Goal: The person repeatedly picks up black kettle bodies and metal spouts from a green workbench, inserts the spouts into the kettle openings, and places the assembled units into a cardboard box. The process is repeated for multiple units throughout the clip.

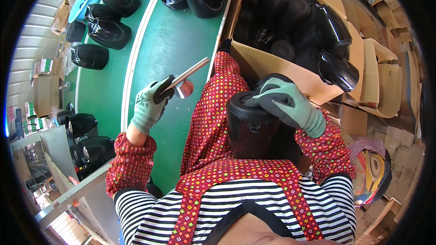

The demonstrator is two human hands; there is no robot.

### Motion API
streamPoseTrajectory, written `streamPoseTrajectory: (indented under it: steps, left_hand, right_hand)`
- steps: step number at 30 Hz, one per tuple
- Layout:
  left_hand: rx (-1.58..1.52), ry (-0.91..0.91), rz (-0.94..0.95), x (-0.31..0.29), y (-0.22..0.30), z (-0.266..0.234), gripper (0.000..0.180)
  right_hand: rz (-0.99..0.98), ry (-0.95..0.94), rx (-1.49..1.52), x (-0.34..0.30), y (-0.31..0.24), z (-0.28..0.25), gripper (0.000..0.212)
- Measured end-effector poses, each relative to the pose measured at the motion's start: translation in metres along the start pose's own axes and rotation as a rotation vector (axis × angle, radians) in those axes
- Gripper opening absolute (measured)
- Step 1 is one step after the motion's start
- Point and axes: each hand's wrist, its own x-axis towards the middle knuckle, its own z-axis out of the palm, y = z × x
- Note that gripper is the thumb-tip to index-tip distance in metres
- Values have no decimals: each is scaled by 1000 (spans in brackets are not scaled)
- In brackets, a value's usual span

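Observation:
My left hand [152,102], in a green glove with dark palm and fingertips, is closed around a long bar-like tool [193,69] over the green table. A shiny rounded metal piece [184,89] shows just below the bar; whether they are joined I cannot tell. Upright against my apron stands a black container [252,134] with a round black lid [240,103]. My right hand [286,102], gloved the same way, rests on top of that lid with bent fingers pinching its middle. The glove covers part of the lid.
A cardboard box [277,66] full of black plastic parts stands ahead on the right. Several glossy black housings [109,34] line the far left of the green table [159,45], near a light-blue basin [84,2]. More cartons [386,77] are stacked at right.

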Motion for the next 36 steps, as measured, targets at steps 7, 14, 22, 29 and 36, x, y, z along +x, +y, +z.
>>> streamPoseTrajectory:
  steps: [7, 14, 22, 29, 36]
  left_hand:
    - [145, -6, 353, 25, 148, -21, 61]
    - [-382, -326, 615, 77, 171, -19, 58]
    - [-274, -461, 726, 86, 207, 68, 44]
    - [-4, -425, 648, 74, 241, 97, 51]
    - [-914, -488, 856, 77, 157, 69, 43]
  right_hand:
    - [-453, 162, -663, 85, -40, -27, 49]
    - [-517, 97, -184, 85, 136, -11, 34]
    - [-441, 48, 296, 87, 103, 24, 27]
    - [-598, -68, 509, 78, 103, 23, 33]
    - [-328, 242, -115, 55, 65, 13, 29]
